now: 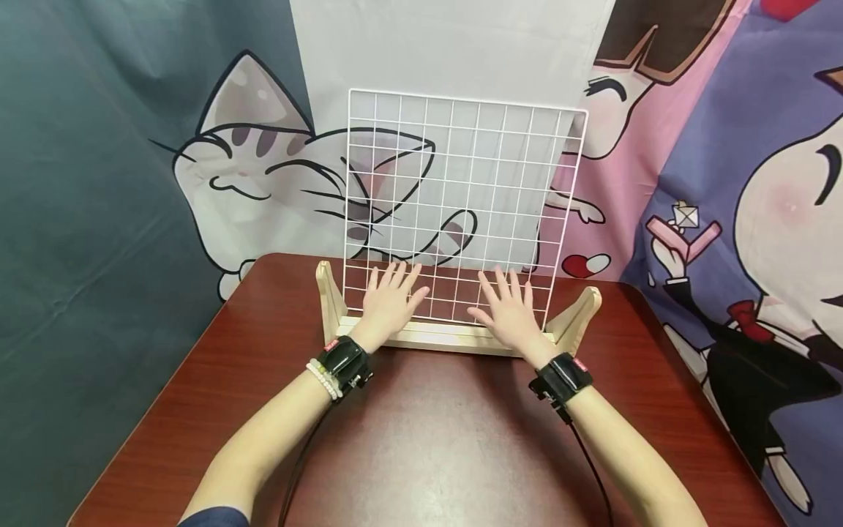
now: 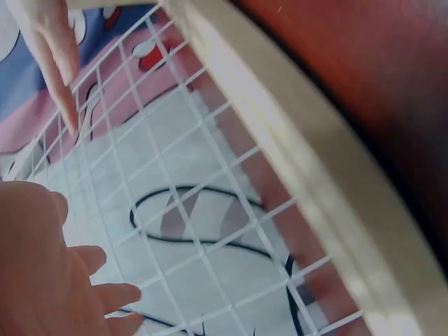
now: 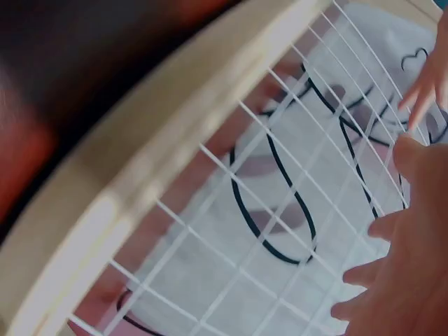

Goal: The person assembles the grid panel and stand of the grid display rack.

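Left hand [image 1: 387, 301] and right hand [image 1: 512, 312] sit splayed at wire grid [image 1: 462, 203] upright by wooden stand [image 1: 449, 337], contact unclear; likely positioning step, next move probably needs a grip.

From here, a curtained-off indoor corner, room type unclear — printed cloth [image 1: 99, 146] hangs beyond the worktop [image 1: 428, 439], cartoon cat [image 1: 250, 172] at ten o'clock, cartoon figure [image 1: 784, 219] at three.
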### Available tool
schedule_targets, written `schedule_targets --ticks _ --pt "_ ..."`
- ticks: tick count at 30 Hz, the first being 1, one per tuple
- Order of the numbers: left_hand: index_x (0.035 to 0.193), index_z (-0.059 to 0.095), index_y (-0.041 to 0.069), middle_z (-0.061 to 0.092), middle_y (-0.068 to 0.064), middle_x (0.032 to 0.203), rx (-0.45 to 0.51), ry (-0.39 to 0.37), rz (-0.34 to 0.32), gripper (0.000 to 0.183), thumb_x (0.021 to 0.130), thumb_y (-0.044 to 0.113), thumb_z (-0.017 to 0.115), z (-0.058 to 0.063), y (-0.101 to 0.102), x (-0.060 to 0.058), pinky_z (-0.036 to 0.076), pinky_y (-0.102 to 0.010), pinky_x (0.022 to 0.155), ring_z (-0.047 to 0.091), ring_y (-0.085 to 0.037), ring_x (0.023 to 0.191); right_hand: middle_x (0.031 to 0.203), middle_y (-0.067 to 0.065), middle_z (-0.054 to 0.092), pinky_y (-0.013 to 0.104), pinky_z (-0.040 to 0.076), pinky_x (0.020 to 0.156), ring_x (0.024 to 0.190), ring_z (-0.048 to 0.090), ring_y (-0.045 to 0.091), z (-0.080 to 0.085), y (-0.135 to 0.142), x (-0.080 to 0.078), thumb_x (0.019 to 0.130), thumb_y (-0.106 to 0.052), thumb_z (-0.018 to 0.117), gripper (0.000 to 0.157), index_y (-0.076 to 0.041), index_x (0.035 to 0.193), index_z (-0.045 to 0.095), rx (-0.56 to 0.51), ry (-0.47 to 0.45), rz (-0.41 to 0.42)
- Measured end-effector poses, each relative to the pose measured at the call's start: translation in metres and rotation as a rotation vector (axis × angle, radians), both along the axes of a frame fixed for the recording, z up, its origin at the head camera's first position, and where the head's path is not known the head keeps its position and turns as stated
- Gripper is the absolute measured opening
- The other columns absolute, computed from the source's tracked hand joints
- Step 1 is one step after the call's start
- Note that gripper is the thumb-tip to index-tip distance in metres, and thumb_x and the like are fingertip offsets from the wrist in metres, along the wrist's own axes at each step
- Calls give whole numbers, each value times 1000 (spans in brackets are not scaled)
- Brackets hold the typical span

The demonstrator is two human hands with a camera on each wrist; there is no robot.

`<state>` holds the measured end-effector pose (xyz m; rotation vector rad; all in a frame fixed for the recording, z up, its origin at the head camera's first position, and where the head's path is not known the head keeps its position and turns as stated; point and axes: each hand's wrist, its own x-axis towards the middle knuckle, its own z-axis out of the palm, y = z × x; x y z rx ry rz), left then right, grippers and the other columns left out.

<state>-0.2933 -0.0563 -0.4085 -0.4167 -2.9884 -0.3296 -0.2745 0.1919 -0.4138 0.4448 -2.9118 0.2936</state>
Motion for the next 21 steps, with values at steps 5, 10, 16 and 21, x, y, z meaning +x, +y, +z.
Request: schedule_targets --ticks 5,10,16,21 --pt "150 36 18 47 -14 148 27 24 27 58 101 51 35 13 -13 -8 28 -50 116 40 -31 140 154 24 29 64 17 115 144 23 45 17 18 -2 96 -41 54 59 -11 145 43 -5 29 -2" --pt "115 64 7 68 -14 111 124 116 56 48 101 47 42 24 -33 -14 50 -48 87 65 -33 106 141 27 47 60 39 103 127 47 45 35 37 -3 96 -32 57 44 -1 127 58 2 58 -14" --pt "96 66 5 70 -15 98 284 242 67 29 98 29 50 42 -60 -23 50 -49 81 66 -35 94 123 23 59 57 48 88 110 60 41 55 58 -2 96 -26 54 31 0 109 64 14 60 -35" --pt "100 68 4 70 -15 106 350 263 100 26 97 23 50 58 -76 -25 52 -48 77 66 -35 97 110 22 63 56 49 79 97 62 41 66 75 -1 95 -21 54 24 0 102 65 11 97 -70"
